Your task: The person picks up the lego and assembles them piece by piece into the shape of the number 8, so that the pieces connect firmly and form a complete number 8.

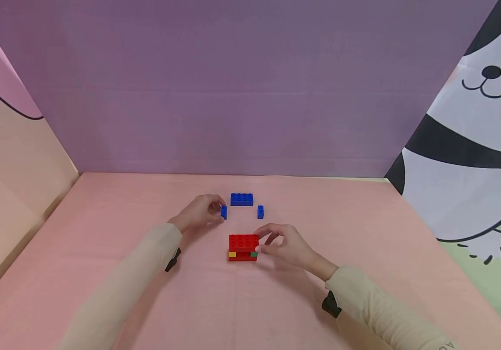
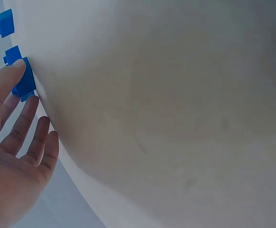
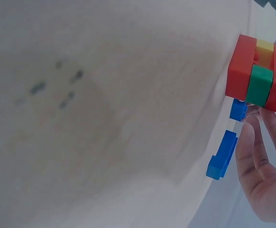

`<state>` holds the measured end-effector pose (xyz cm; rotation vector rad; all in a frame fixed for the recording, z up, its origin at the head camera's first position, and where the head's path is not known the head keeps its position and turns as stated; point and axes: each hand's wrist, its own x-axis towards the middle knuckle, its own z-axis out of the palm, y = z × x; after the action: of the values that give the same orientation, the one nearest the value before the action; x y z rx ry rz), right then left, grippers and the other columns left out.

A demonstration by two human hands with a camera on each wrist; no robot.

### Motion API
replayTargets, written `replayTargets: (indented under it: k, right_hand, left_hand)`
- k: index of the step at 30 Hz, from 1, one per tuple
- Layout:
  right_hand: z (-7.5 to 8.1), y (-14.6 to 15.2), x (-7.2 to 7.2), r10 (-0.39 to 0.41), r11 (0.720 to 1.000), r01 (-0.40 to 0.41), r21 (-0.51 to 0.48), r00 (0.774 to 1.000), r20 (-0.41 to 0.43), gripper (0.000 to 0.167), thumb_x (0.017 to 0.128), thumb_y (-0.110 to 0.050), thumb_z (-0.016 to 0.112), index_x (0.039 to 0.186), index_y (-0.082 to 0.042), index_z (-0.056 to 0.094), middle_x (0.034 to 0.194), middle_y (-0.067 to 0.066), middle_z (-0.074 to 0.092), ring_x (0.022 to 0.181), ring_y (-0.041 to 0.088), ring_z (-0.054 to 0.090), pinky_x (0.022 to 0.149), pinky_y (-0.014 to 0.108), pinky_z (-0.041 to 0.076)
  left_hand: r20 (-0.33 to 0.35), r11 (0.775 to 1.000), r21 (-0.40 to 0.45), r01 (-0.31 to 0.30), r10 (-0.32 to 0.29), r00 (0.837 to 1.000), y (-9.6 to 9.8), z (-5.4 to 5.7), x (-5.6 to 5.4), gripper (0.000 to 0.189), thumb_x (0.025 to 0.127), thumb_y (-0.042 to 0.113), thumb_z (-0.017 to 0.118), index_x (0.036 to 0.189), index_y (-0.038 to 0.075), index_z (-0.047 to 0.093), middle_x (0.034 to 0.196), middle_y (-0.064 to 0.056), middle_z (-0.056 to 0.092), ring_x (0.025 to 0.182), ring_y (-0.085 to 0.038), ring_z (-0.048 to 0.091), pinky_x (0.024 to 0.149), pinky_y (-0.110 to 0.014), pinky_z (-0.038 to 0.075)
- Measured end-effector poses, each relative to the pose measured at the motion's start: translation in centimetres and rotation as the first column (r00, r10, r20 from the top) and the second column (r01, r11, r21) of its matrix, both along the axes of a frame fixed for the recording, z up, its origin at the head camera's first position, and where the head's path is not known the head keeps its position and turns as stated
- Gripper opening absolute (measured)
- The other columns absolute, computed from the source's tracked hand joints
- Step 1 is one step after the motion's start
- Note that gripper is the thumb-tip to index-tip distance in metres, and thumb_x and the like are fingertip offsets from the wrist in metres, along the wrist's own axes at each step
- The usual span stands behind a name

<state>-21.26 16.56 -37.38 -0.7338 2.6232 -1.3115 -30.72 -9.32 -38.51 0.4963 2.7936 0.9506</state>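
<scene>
A small blue brick (image 1: 224,212) stands between the thumb and fingers of my left hand (image 1: 199,211), which pinches it at its ends. In the left wrist view the thumb tip overlaps blue bricks and the other fingers spread apart. My right hand (image 1: 289,245) holds the right end of a brick stack, thumb at the front and index finger behind. The stack has a red brick (image 1: 243,242) on top, yellow (image 1: 232,254) and green (image 1: 254,254) small bricks between, and another red brick (image 1: 243,259) below. The green brick (image 3: 259,85) shows closely in the right wrist view.
Beyond the stack lie a long blue brick (image 1: 242,200) and a second small blue brick (image 1: 260,212). A pink cloth (image 1: 136,194) covers the table, with a purple backdrop (image 1: 233,121) behind and a panda-printed panel (image 1: 473,194) at the right.
</scene>
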Motion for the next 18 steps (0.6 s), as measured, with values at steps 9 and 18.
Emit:
replayTargets:
  k: [9,18]
  right_hand:
    - [0.2,-0.1,0.1,0.008,1.000,-0.008,-0.007,1.000,-0.003,0.029,0.080,-0.014,0.069,0.108,-0.011,0.063,0.106,0.008,0.065,0.085,0.019,0.060,0.068,0.023,0.050]
    - [-1.1,0.4,-0.7,0.053,0.997,-0.056,-0.052,0.997,-0.055,0.030,0.079,-0.023,0.070,0.107,-0.015,0.064,0.103,0.003,0.065,0.082,0.014,0.059,0.067,0.025,0.051]
  left_hand:
    - [-0.006,1.000,0.001,-0.001,0.001,1.000,-0.1,0.0,0.0,0.037,0.077,0.017,0.073,0.111,0.014,0.058,0.103,-0.004,0.059,0.095,-0.019,0.053,0.090,-0.033,0.047]
    - [0.003,1.000,0.022,0.000,0.000,1.000,-0.4,0.1,0.0,0.035,0.077,0.017,0.073,0.108,0.013,0.059,0.101,-0.004,0.060,0.094,-0.019,0.053,0.089,-0.033,0.048]
